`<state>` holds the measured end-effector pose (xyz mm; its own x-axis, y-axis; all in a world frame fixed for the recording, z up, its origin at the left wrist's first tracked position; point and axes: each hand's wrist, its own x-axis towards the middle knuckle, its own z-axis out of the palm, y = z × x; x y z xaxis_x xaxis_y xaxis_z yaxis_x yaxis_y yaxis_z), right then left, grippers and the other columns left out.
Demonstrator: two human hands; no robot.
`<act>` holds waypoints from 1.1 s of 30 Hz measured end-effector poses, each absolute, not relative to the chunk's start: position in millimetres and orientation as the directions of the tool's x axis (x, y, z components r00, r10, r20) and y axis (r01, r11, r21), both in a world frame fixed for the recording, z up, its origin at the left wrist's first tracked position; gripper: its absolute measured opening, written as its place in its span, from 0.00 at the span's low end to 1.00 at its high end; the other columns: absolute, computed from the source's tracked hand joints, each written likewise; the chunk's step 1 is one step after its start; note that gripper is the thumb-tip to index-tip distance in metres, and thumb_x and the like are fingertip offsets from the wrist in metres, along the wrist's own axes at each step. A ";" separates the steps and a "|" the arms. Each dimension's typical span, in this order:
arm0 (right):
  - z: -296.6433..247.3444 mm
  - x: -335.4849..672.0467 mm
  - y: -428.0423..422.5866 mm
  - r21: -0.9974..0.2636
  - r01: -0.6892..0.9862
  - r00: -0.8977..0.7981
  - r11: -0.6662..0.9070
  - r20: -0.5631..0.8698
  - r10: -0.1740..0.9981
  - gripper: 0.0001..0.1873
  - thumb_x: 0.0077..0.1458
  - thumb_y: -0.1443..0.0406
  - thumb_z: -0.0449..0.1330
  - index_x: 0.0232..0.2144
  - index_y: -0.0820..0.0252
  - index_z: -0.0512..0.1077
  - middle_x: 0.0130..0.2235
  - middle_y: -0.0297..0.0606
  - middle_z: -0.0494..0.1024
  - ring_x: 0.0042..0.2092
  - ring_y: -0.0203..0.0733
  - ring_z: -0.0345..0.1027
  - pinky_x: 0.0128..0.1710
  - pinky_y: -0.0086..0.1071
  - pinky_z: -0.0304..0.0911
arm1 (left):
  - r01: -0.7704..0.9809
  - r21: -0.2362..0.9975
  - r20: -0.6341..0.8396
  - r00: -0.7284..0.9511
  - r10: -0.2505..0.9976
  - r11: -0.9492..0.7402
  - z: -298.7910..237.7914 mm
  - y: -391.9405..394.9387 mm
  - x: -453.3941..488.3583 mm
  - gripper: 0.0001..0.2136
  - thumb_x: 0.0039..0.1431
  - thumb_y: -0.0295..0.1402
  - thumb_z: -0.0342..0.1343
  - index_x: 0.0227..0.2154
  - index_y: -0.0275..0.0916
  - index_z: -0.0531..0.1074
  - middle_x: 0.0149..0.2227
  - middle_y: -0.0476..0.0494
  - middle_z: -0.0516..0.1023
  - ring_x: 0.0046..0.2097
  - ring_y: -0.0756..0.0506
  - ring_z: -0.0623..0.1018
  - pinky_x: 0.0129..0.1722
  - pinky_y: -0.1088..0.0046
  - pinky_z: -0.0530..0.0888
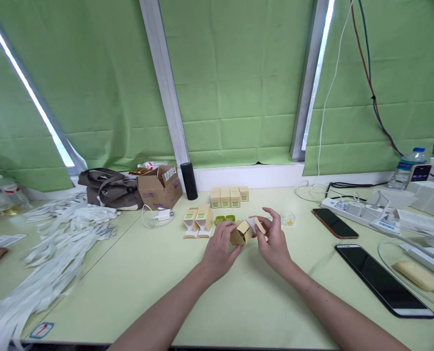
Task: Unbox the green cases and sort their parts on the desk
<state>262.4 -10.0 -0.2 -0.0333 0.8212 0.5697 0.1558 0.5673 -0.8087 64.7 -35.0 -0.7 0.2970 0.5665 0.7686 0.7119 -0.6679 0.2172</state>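
Box [240,235] is held in both hands over the worktop [217,302]: the left hand [219,246] curls round its body, while the right hand [274,241], partly closed, pinches its flap [259,226]. Beyond lie green pieces [230,218], open boxes [198,220] to their left; closed boxes [225,199] stand farther back.

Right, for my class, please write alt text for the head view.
A person's left hand and right hand hold a small open box over a pale table. More small boxes stand beyond; two phones lie to the right, white strips to the left.
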 end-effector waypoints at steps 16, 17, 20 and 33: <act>10.7 261.1 -6.2 -0.881 -0.110 0.091 0.459 0.451 0.888 0.25 0.66 0.49 0.59 0.58 0.50 0.59 0.51 0.42 0.74 0.34 0.42 0.78 0.27 0.38 0.79 | 0.614 0.476 0.665 0.218 0.714 -0.630 6.8 -36.4 65.1 0.18 0.68 0.27 0.57 0.58 0.45 0.64 0.57 0.37 0.71 0.60 0.40 0.74 0.57 0.55 0.78; 10.3 261.8 -6.4 -0.865 -0.040 0.103 0.499 0.494 0.864 0.23 0.67 0.50 0.59 0.58 0.50 0.60 0.52 0.43 0.73 0.35 0.42 0.78 0.29 0.39 0.79 | 0.622 0.464 0.669 0.221 0.710 -0.630 7.4 -36.9 65.7 0.20 0.67 0.27 0.57 0.59 0.46 0.64 0.58 0.37 0.71 0.60 0.40 0.74 0.58 0.55 0.78; 10.3 265.1 -6.3 -0.727 0.228 0.148 0.647 0.683 0.715 0.17 0.69 0.56 0.57 0.57 0.52 0.64 0.55 0.47 0.73 0.47 0.49 0.77 0.42 0.47 0.80 | 0.633 0.458 0.662 0.226 0.715 -0.624 7.9 -38.0 66.8 0.26 0.67 0.27 0.57 0.65 0.48 0.61 0.61 0.37 0.70 0.61 0.41 0.74 0.57 0.57 0.80; 14.7 272.0 -12.5 -0.054 0.598 -0.398 0.800 0.846 0.354 0.44 0.57 0.81 0.50 0.71 0.47 0.58 0.65 0.42 0.74 0.69 0.58 0.60 0.63 0.61 0.61 | 0.682 0.410 0.658 0.239 0.714 -0.606 7.3 -37.8 67.9 0.35 0.66 0.24 0.56 0.72 0.48 0.52 0.62 0.36 0.69 0.60 0.39 0.75 0.58 0.54 0.78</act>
<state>272.0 -12.5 14.7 -0.3981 0.3543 0.8461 0.5979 0.7998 -0.0536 67.9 -37.8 7.3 0.2387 0.7143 0.6579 0.6816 -0.6058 0.4104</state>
